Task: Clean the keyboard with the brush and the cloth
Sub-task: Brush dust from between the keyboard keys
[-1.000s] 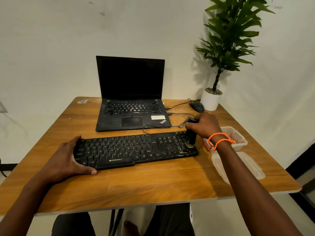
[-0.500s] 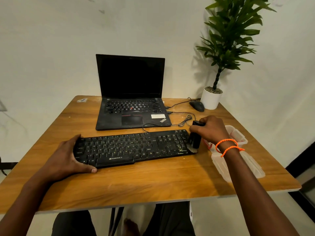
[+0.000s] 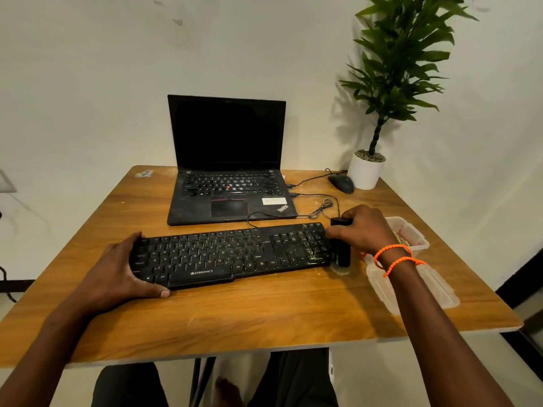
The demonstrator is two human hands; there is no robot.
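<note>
From my feed, the black keyboard (image 3: 232,254) lies flat across the middle of the wooden table (image 3: 249,315), its low matte keys dusty, with pale crumbs caught among the keys at its right end. My left hand (image 3: 117,274) grips the keyboard's left end, thumb along the front edge and fingers curled over the far corner, hiding those keys. My right hand (image 3: 364,230) is wrapped around the top of the brush (image 3: 342,251), a dark upright cylinder standing just off the keyboard's right edge; its lower end touches the table, where I can only make out a faint, pale blur that may be bristles. I cannot find the cloth anywhere in view.

Two orange cord bracelets (image 3: 395,258) circle my right wrist. Behind that wrist sits a clear plastic container (image 3: 411,233), partly hidden, its contents hard to read; its translucent lid (image 3: 426,289) lies nearer me, crossed by my forearm. Farther back stand an open black laptop (image 3: 227,163) with a dark screen, a tangled cable (image 3: 321,208), a black mouse (image 3: 340,183) and a leafy plant in a white pot (image 3: 365,171), its top cut off by the frame.
</note>
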